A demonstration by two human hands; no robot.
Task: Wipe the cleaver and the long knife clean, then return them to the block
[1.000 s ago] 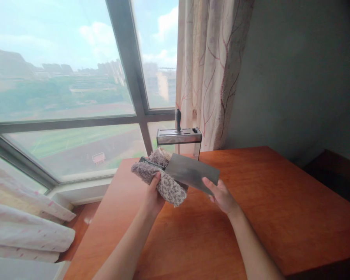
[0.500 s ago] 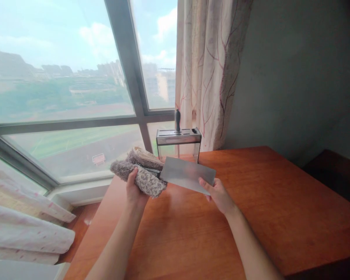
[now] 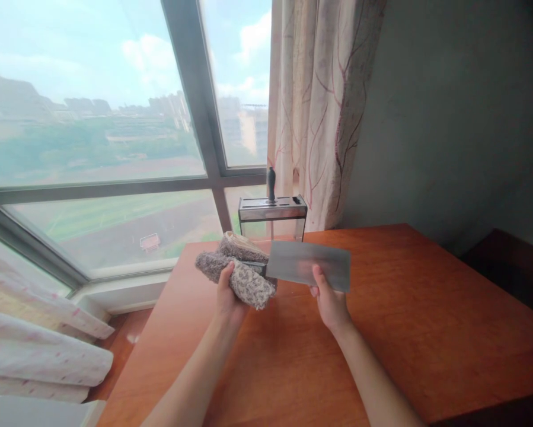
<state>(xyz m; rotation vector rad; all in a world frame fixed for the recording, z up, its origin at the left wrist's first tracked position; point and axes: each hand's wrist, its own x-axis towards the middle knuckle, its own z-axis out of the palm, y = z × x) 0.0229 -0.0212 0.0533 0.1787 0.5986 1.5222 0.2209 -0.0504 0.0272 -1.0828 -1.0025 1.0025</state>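
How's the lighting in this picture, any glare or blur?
Head view: window bright and washed out, scenery beyond hazy; wall at right dim. Head view also: pale sheen on the table near the window; reddish patch, perhaps a reflection, on the gray panel.

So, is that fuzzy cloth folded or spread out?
Folded, loosely: the fuzzy grey cloth is bunched in the left hand, its two thick sides flanking a dark piece.

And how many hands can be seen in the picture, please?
2: the left hand grips the fluffy cloth, and the right hand grips the flat grey sheet. Parts of both are hidden behind what they hold.
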